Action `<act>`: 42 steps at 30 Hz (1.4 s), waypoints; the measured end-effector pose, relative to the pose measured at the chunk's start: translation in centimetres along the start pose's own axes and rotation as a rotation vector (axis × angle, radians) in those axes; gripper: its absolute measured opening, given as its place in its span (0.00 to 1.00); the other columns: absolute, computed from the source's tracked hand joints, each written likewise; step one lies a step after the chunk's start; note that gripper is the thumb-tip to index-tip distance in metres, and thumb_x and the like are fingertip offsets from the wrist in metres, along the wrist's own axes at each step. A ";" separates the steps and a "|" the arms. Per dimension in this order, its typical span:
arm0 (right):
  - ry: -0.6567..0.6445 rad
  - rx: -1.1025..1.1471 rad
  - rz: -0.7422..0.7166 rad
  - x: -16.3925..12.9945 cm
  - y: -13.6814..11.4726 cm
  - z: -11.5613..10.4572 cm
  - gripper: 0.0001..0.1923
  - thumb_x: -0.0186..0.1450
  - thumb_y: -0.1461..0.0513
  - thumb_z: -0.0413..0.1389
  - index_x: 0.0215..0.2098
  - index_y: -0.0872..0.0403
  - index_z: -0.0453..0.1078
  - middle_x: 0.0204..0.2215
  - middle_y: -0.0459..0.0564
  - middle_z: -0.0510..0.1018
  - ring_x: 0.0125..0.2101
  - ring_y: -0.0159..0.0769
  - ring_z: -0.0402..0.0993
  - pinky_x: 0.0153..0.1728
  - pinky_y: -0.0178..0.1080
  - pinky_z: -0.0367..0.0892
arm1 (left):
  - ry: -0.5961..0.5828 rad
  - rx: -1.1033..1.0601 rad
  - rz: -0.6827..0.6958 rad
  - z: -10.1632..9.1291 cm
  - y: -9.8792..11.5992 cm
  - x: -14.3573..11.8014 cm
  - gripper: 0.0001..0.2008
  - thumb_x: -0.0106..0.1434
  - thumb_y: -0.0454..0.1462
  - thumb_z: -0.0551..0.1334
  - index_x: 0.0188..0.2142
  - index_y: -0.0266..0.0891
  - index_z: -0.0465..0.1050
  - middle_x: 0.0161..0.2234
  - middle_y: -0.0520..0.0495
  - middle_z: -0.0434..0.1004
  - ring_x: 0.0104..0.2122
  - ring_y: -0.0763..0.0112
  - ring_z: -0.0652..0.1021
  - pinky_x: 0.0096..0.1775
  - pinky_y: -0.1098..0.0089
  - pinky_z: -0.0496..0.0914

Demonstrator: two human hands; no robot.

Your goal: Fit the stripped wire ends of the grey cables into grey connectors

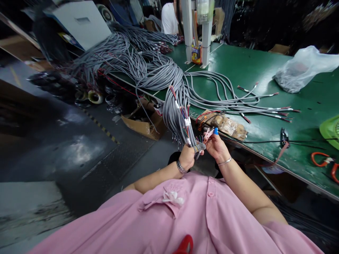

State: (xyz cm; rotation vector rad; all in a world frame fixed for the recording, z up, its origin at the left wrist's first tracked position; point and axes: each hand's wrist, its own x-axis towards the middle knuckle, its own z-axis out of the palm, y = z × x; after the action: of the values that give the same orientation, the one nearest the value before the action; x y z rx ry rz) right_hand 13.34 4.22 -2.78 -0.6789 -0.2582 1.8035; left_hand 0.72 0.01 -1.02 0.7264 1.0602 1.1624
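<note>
Cable (199, 147) between both hands, seemingly.

The grey cable (199, 147) has its sheath stripped at the end, thin coloured wires (205, 137) fanning upward from it. It sits just below the table (265, 70) edge, right of a thick hanging bundle of grey cables (176, 113) with the same coloured tips and white sleeves, draped over that edge.
</note>
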 end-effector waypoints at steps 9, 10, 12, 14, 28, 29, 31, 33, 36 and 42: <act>-0.019 -0.038 0.042 -0.8 -0.2 -0.3 0.19 0.58 0.45 0.59 0.32 0.53 0.73 0.31 0.47 0.80 0.26 0.31 0.73 0.26 0.34 0.68 | -0.017 -0.006 0.027 -0.6 0.2 -0.7 0.11 0.47 0.40 0.69 0.21 0.34 0.72 0.16 0.50 0.72 0.17 0.76 0.70 0.23 0.73 0.62; -0.020 -0.051 0.026 -0.8 -0.2 -0.3 0.18 0.58 0.47 0.60 0.32 0.53 0.73 0.31 0.47 0.80 0.26 0.31 0.73 0.26 0.34 0.68 | -0.018 -0.011 0.033 -0.7 0.2 -0.8 0.11 0.47 0.40 0.69 0.21 0.34 0.72 0.16 0.50 0.72 0.17 0.75 0.71 0.23 0.73 0.62; -0.017 -0.081 -0.014 -0.8 -0.2 -0.4 0.16 0.58 0.49 0.62 0.34 0.53 0.74 0.31 0.47 0.80 0.27 0.30 0.73 0.26 0.33 0.68 | -0.022 -0.026 0.041 -0.8 0.1 -0.7 0.11 0.47 0.40 0.69 0.22 0.34 0.72 0.17 0.49 0.72 0.18 0.75 0.71 0.23 0.73 0.63; -0.012 -0.110 -0.046 -0.8 -0.1 -0.5 0.16 0.57 0.50 0.62 0.35 0.54 0.74 0.31 0.47 0.80 0.27 0.30 0.73 0.26 0.32 0.68 | -0.023 -0.040 0.047 -0.8 -0.1 -0.6 0.11 0.48 0.40 0.69 0.22 0.34 0.73 0.17 0.49 0.73 0.18 0.75 0.71 0.23 0.73 0.63; 0.008 -0.086 -0.068 0.1 0.3 -0.5 0.13 0.59 0.52 0.62 0.34 0.53 0.74 0.26 0.46 0.79 0.24 0.32 0.72 0.25 0.36 0.68 | 0.025 -0.029 -0.002 0.3 0.0 0.0 0.12 0.46 0.41 0.70 0.23 0.34 0.73 0.17 0.49 0.72 0.17 0.75 0.71 0.21 0.73 0.61; 0.004 -0.086 -0.066 0.1 0.3 -0.4 0.12 0.59 0.52 0.61 0.34 0.53 0.73 0.25 0.46 0.78 0.24 0.32 0.72 0.25 0.36 0.68 | 0.026 -0.022 -0.004 0.4 0.0 0.0 0.12 0.46 0.41 0.70 0.23 0.34 0.73 0.17 0.49 0.72 0.17 0.75 0.71 0.21 0.73 0.61; -0.010 -0.082 -0.057 0.1 0.3 -0.3 0.12 0.60 0.53 0.61 0.32 0.53 0.73 0.25 0.46 0.78 0.23 0.32 0.71 0.24 0.36 0.68 | 0.023 -0.012 0.001 0.4 -0.1 0.1 0.12 0.46 0.41 0.70 0.22 0.33 0.73 0.16 0.49 0.72 0.17 0.75 0.71 0.22 0.73 0.62; -0.023 -0.070 -0.048 0.0 0.4 -0.2 0.12 0.60 0.53 0.60 0.32 0.54 0.73 0.25 0.47 0.78 0.23 0.32 0.70 0.23 0.36 0.67 | 0.020 -0.007 0.007 0.4 -0.2 0.1 0.12 0.46 0.41 0.70 0.22 0.33 0.73 0.17 0.49 0.72 0.17 0.75 0.71 0.22 0.73 0.62; -0.032 -0.047 -0.039 -0.2 0.5 -0.1 0.14 0.61 0.52 0.60 0.32 0.54 0.73 0.27 0.47 0.78 0.23 0.32 0.70 0.21 0.35 0.66 | 0.022 0.000 0.006 0.3 -0.4 0.2 0.12 0.46 0.41 0.70 0.23 0.33 0.73 0.17 0.49 0.72 0.17 0.76 0.70 0.22 0.73 0.62; -0.013 -0.012 -0.033 -0.6 0.4 0.2 0.17 0.60 0.48 0.59 0.32 0.54 0.72 0.26 0.46 0.78 0.24 0.31 0.71 0.22 0.34 0.67 | 0.018 -0.002 0.002 0.4 -0.1 0.1 0.12 0.46 0.41 0.70 0.22 0.34 0.73 0.16 0.49 0.72 0.17 0.75 0.71 0.22 0.73 0.62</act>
State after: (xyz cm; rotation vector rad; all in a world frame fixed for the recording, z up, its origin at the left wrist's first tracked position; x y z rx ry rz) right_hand 13.06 3.52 -2.63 -0.6678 -0.2876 1.7765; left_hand 1.11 0.08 -0.99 0.7173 1.0730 1.1737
